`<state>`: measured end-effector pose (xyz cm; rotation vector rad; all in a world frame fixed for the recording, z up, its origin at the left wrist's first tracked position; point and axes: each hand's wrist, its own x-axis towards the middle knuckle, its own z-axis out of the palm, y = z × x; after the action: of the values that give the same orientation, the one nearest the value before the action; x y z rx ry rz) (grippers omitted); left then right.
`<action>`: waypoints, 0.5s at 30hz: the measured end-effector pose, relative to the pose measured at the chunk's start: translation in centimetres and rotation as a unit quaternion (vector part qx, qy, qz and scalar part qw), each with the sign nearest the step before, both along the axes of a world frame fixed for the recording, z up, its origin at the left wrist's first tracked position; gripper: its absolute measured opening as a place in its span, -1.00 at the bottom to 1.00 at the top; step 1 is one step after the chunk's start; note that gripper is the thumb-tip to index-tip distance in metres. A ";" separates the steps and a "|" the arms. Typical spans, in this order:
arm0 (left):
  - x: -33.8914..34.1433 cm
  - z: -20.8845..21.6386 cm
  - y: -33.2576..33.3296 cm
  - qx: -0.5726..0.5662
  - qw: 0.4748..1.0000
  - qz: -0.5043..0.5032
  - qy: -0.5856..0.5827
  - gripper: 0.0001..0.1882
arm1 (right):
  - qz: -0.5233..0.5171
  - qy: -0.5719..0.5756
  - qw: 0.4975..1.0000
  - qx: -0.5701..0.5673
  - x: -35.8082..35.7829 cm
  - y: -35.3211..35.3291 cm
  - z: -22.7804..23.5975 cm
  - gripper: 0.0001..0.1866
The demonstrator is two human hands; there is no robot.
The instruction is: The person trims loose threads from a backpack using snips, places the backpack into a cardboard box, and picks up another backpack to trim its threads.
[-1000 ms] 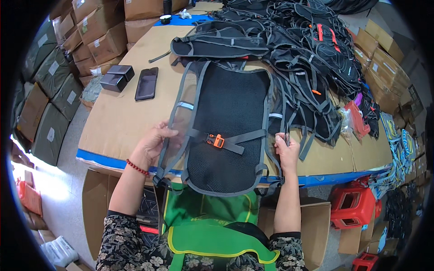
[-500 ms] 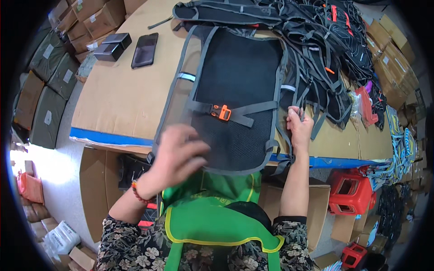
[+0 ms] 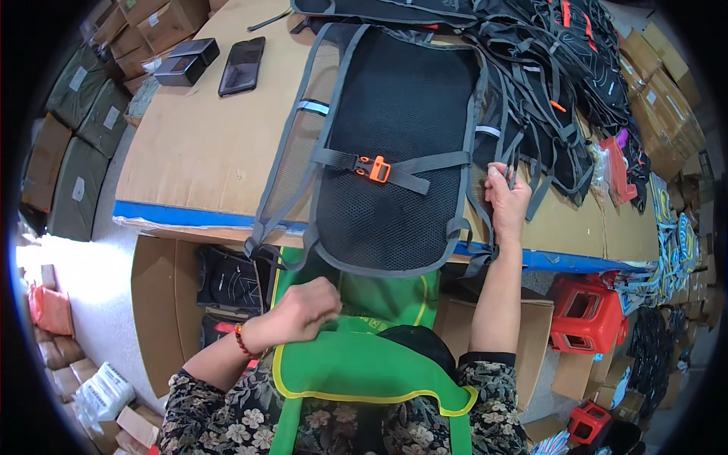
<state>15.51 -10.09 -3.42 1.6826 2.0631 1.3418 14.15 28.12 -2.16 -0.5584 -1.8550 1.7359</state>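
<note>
A black mesh backpack (image 3: 394,91) with grey edging lies back panel up, its lower end reaching over the table's front edge. Across it runs a grey strap joined by an orange buckle (image 3: 374,169). My right hand (image 3: 508,199) is closed at the pack's right side, around a small dark two-pronged tool that looks like thread snips (image 3: 514,155). My left hand (image 3: 307,309) is curled over my green apron (image 3: 364,364), below the pack and apart from it. Whether anything sits inside its fingers is hidden.
More black backpacks (image 3: 546,98) are heaped at the back and right of the table (image 3: 189,167). A phone (image 3: 242,67) and a dark box (image 3: 186,62) lie at the left. Below stands an open carton (image 3: 155,303); a red plastic stool (image 3: 588,318) is on the right.
My left hand has come down off the pack's lower left toward my apron, its fingers now curled. The pack appears slightly higher in view; my right hand keeps its hold.
</note>
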 end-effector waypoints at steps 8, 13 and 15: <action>-1.0 1.3 -2.2 -0.241 0.925 0.122 -0.268 -0.57 | 0.006 0.001 1.000 0.014 0.3 0.0 -0.1 -0.86; -4.0 3.2 -2.8 0.084 0.957 0.252 -0.118 -0.51 | 0.002 -0.001 0.999 0.041 0.3 0.1 -0.1 -0.86; -6.8 3.0 -2.8 0.114 0.935 0.320 -0.100 -0.53 | -0.008 -0.009 0.999 0.042 0.4 0.0 0.1 -0.86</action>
<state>8.70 -12.86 -0.43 0.8832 2.5098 1.8998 14.59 28.16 -2.05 -0.5561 -1.9204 1.6389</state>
